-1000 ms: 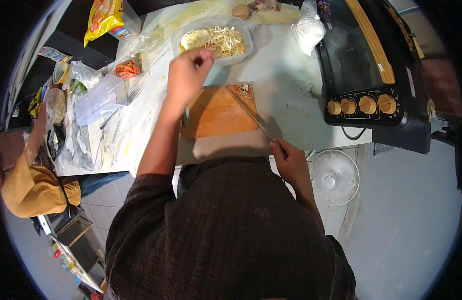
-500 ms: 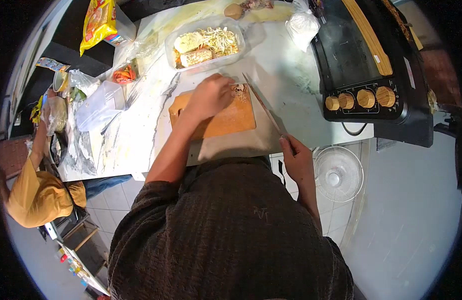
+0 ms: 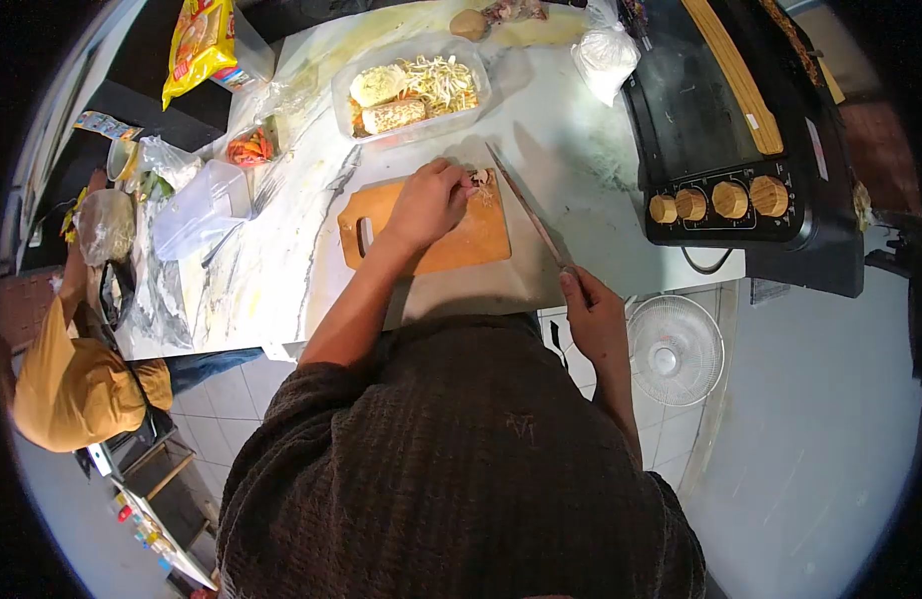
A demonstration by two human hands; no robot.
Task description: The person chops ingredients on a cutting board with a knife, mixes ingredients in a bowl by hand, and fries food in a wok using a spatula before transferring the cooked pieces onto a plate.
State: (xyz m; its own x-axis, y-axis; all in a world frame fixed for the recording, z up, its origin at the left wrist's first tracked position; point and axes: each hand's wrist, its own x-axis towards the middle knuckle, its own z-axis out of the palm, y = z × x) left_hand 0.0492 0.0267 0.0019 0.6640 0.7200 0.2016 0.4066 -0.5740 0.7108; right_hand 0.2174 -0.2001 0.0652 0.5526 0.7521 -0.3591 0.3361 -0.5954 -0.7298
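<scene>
My left hand (image 3: 436,200) is over the wooden cutting board (image 3: 471,240), its fingers closed at the small pale scraps (image 3: 484,185) on the board's upper right corner; what they grip is too small to name. My right hand (image 3: 593,307) is wrapped round the handle of a knife (image 3: 529,210), whose blade points up and left, just right of the board. Beyond the board stands a clear plastic container (image 3: 421,132) with bean sprouts (image 3: 443,82), a pale yellow lump (image 3: 378,85) and a whitish block (image 3: 393,116).
A black appliance with wooden knobs (image 3: 730,198) stands at the right, near a white plastic bag (image 3: 606,62). At the left are an empty clear container (image 3: 204,210), red chillies (image 3: 249,148) and a yellow packet (image 3: 200,45). Another person's orange sleeve (image 3: 67,389) shows at the far left.
My left hand has come down from the container to the board's scraps. The knife has swung from over the board to its right side. The whitish block in the container is now uncovered.
</scene>
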